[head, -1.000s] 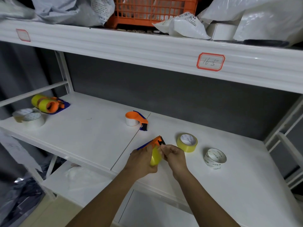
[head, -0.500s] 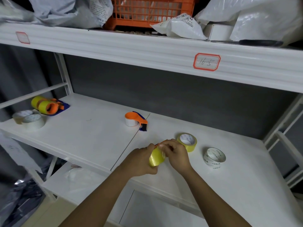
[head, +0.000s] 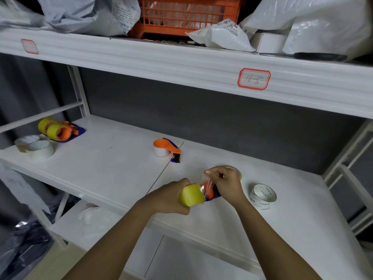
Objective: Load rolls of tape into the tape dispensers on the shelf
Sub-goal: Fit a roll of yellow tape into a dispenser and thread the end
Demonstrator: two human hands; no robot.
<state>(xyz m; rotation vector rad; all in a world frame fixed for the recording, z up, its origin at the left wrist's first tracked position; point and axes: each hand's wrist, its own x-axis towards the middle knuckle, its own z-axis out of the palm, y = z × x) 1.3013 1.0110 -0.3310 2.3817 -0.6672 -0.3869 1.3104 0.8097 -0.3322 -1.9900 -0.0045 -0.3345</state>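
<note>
Mid-load on one dispenser, by the look of it: roll seated, free end being drawn out. Left hand [head: 171,196] wrapped around the yellow roll of packing tape [head: 191,196] mounted on the orange-and-blue handheld dispenser [head: 211,194], held just above the near edge of the white shelf board [head: 121,164], right of centre. Right hand [head: 226,181] pinching the clear film tail [head: 206,183], lifted up and away from the roll. Hands close together, both clamped.

Next move, probably: threading that tail through toward the cutter end, kept taut and flat against sticking to itself.

Dispenser lying roughly left to right, roll at the left, blue end pointing right under the right hand; cutter itself hidden.

Still waiting to the right: a white printed tape roll [head: 262,196]. Far centre, another orange dispenser with white tape [head: 166,150].
</note>
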